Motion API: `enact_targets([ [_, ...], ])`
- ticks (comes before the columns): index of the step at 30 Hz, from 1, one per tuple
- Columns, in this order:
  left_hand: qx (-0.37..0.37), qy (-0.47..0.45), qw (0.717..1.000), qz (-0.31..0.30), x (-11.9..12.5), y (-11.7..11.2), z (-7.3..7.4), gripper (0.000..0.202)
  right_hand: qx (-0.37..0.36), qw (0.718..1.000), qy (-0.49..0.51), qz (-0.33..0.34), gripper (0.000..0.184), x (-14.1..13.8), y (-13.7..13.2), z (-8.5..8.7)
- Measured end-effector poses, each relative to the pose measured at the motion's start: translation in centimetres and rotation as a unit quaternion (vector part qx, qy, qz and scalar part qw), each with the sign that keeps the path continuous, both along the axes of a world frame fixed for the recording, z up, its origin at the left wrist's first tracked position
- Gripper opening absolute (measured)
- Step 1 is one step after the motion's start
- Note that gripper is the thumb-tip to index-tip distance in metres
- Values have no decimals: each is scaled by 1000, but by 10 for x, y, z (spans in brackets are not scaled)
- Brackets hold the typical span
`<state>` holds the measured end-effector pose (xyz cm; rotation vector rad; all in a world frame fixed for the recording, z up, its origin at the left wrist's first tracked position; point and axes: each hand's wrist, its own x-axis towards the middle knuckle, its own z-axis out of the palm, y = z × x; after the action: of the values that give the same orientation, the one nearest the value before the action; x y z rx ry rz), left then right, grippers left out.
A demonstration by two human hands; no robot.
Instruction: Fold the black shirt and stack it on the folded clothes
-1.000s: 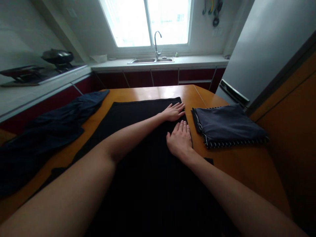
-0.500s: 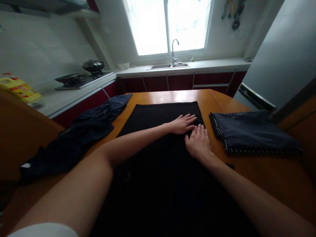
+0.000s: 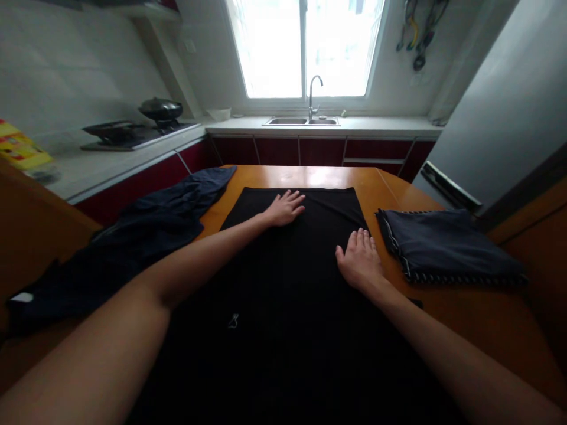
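Black garment [image 3: 283, 283]: spread flat on wooden table [image 3: 465, 307].
Left hand [image 3: 286, 208]: open, palm flat near its far edge.
Right hand [image 3: 359, 260]: open, flat by its right edge.

Home kitchen (sink [image 3: 302, 121], stove [image 3: 133, 133])

Black garment [image 3: 287, 283] spread flat.
I see it lying smooth along the middle of the wooden table [image 3: 443, 307], its far hem straight.
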<state>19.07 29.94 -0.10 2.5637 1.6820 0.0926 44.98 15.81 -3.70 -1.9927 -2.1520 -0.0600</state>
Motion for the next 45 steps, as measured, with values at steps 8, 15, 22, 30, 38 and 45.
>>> enact_targets([
  [8,-2,-34,986,-161,83,-74,-19,63,-63,996,16,54,64,4,1,12],
  [15,24,-46,987,-149,81,-75,-18,61,-108,990,14,90,57,-6,93,18],
  [22,34,-77,986,-145,81,-75,-23,62,-104,992,-5,65,60,0,172,11],
  [30,25,-84,988,-128,83,-75,-22,61,-99,994,0,43,66,20,234,7],
  [38,28,-87,987,-130,84,-72,-25,65,-52,996,-33,57,65,31,229,38],
  [45,28,-79,989,-120,84,-74,-23,60,-64,987,20,146,64,19,78,22],
])
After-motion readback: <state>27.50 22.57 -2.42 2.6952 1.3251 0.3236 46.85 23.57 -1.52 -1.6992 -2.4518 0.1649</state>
